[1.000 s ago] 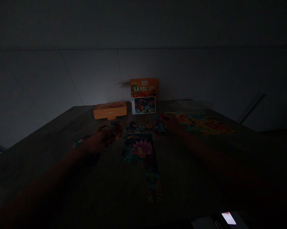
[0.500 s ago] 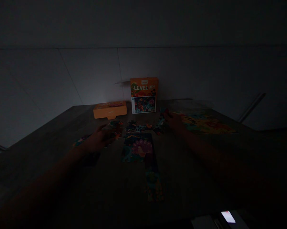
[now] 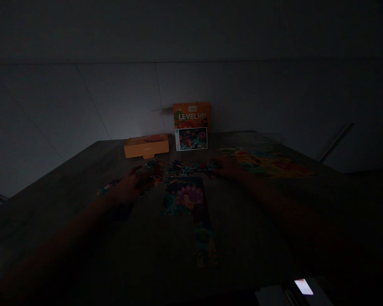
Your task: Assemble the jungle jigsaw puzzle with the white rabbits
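In dim light, my left hand [image 3: 130,185] rests at the left pile of jigsaw puzzle pieces [image 3: 155,166], its fingers apart. My right hand [image 3: 229,167] reaches to the right end of a row of loose pieces [image 3: 185,170]; its fingertips are too dark to show whether they grip a piece. Between the hands lies a joined puzzle section [image 3: 188,197] with a purple peacock. A narrow joined strip [image 3: 206,246] runs from it towards me. More puzzle pieces [image 3: 107,187] lie partly hidden by my left forearm.
An orange "LEVEL UP!" puzzle box [image 3: 192,121] stands upright near the wall. To its left lies an orange box [image 3: 147,146]. A yellowish picture sheet [image 3: 274,163] is flat at the right. A bright phone-like screen [image 3: 304,287] shows below the table's near edge.
My right hand has come down and slightly towards me, from above the right end of the pieces onto them. A reddish piece at its fingertips no longer shows there. My left hand has barely moved.
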A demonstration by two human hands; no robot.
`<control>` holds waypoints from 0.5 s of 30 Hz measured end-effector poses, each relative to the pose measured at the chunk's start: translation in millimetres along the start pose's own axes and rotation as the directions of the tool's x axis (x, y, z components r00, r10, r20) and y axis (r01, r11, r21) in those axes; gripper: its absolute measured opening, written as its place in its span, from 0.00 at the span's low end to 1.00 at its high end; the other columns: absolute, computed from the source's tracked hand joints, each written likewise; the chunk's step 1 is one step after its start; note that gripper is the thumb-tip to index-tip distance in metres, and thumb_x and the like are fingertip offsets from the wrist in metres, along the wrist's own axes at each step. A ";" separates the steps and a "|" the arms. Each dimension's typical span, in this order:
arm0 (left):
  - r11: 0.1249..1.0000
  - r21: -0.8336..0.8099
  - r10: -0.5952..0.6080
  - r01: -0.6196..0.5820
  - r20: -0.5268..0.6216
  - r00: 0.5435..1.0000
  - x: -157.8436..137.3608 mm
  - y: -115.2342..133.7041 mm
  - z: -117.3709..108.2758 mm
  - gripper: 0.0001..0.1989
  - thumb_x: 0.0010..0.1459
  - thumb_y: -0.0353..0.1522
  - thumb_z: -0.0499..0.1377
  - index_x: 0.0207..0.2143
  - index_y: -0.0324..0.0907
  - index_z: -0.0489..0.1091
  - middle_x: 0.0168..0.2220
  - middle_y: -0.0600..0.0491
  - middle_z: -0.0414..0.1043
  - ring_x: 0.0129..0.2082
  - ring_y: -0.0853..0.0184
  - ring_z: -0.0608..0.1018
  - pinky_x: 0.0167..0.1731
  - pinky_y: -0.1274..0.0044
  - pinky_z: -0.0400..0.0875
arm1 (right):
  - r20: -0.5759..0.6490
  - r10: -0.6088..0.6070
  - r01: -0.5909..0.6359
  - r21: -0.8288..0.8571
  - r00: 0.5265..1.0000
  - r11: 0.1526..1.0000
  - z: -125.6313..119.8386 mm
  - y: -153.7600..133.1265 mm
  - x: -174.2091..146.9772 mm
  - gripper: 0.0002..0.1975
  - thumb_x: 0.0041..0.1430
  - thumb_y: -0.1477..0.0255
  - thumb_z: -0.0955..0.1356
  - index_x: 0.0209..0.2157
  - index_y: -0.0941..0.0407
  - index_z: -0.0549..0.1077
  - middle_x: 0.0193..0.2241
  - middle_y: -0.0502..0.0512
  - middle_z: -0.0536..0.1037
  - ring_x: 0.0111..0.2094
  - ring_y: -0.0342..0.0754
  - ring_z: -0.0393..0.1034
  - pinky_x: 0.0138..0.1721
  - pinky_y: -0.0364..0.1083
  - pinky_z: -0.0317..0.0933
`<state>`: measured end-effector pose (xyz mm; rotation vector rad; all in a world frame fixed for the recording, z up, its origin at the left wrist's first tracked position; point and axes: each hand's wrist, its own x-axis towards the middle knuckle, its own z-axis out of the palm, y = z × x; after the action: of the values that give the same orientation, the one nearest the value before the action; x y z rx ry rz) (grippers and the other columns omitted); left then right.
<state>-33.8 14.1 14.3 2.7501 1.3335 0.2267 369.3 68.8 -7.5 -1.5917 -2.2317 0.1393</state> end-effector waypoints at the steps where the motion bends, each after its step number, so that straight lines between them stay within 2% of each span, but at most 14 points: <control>1: 1.000 0.002 0.002 -0.002 0.004 1.000 0.1 -0.6 0.4 0.21 0.67 0.42 0.48 0.57 0.47 0.67 0.56 0.50 0.72 0.52 0.62 0.76 0.67 0.60 0.37 | 0.008 0.002 -0.003 0.035 1.000 0.999 -0.2 -0.7 0.8 0.30 0.48 0.71 0.74 0.54 0.57 0.72 0.50 0.63 0.77 0.51 0.58 0.71 0.53 0.54 0.63; 3: 1.000 -0.008 0.005 -0.005 0.001 1.000 0.3 -2.4 1.8 0.21 0.66 0.42 0.48 0.58 0.48 0.66 0.55 0.51 0.74 0.51 0.61 0.77 0.67 0.59 0.37 | -0.002 0.020 -0.020 0.121 1.000 0.992 -1.0 -2.0 3.3 0.29 0.46 0.74 0.75 0.52 0.57 0.74 0.47 0.61 0.79 0.47 0.55 0.74 0.49 0.51 0.66; 5: 1.000 -0.030 -0.002 0.001 -0.008 1.000 0.4 -4.1 3.1 0.22 0.66 0.43 0.49 0.58 0.48 0.67 0.53 0.51 0.75 0.50 0.60 0.77 0.67 0.58 0.38 | -0.089 0.077 -0.058 0.201 0.993 0.978 -3.3 -2.0 6.4 0.22 0.45 0.74 0.74 0.46 0.57 0.77 0.42 0.58 0.81 0.43 0.54 0.75 0.45 0.49 0.67; 8: 0.998 -0.054 -0.019 0.018 -0.018 1.000 -0.1 -5.0 2.5 0.22 0.65 0.43 0.50 0.55 0.47 0.70 0.52 0.50 0.76 0.50 0.58 0.77 0.67 0.58 0.39 | -0.238 0.182 -0.120 0.255 0.954 0.960 -10.1 1.7 9.8 0.12 0.52 0.70 0.71 0.40 0.57 0.79 0.38 0.58 0.81 0.40 0.54 0.75 0.42 0.49 0.67; 11: 0.999 -0.045 -0.030 0.028 -0.043 0.999 -1.5 -3.7 -1.5 0.20 0.64 0.43 0.50 0.51 0.48 0.73 0.56 0.51 0.72 0.55 0.55 0.73 0.66 0.58 0.43 | -0.330 0.276 -0.155 0.350 0.903 0.924 -16.4 7.3 9.8 0.14 0.57 0.66 0.68 0.41 0.58 0.79 0.38 0.60 0.82 0.39 0.54 0.76 0.39 0.49 0.68; 13: 0.998 -0.034 -0.063 0.060 -0.098 0.993 -2.7 -2.4 -4.2 0.20 0.63 0.44 0.50 0.53 0.49 0.73 0.59 0.52 0.70 0.61 0.52 0.67 0.65 0.57 0.51 | -0.334 0.329 -0.163 0.439 0.883 0.884 -18.0 9.4 8.8 0.14 0.58 0.66 0.67 0.40 0.59 0.80 0.36 0.60 0.82 0.37 0.54 0.76 0.36 0.48 0.68; 15: 0.995 -0.030 -0.099 0.096 -0.150 0.984 -3.6 -1.4 -5.4 0.23 0.63 0.44 0.51 0.57 0.49 0.69 0.60 0.51 0.68 0.64 0.50 0.62 0.62 0.57 0.57 | -0.280 0.335 -0.169 0.484 0.899 0.858 -17.3 8.9 8.0 0.13 0.57 0.66 0.68 0.37 0.60 0.80 0.32 0.59 0.82 0.34 0.53 0.76 0.33 0.47 0.68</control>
<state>-38.0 12.2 19.1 2.6864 1.4865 0.4487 381.3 76.8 7.8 -1.5004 -1.5597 0.3809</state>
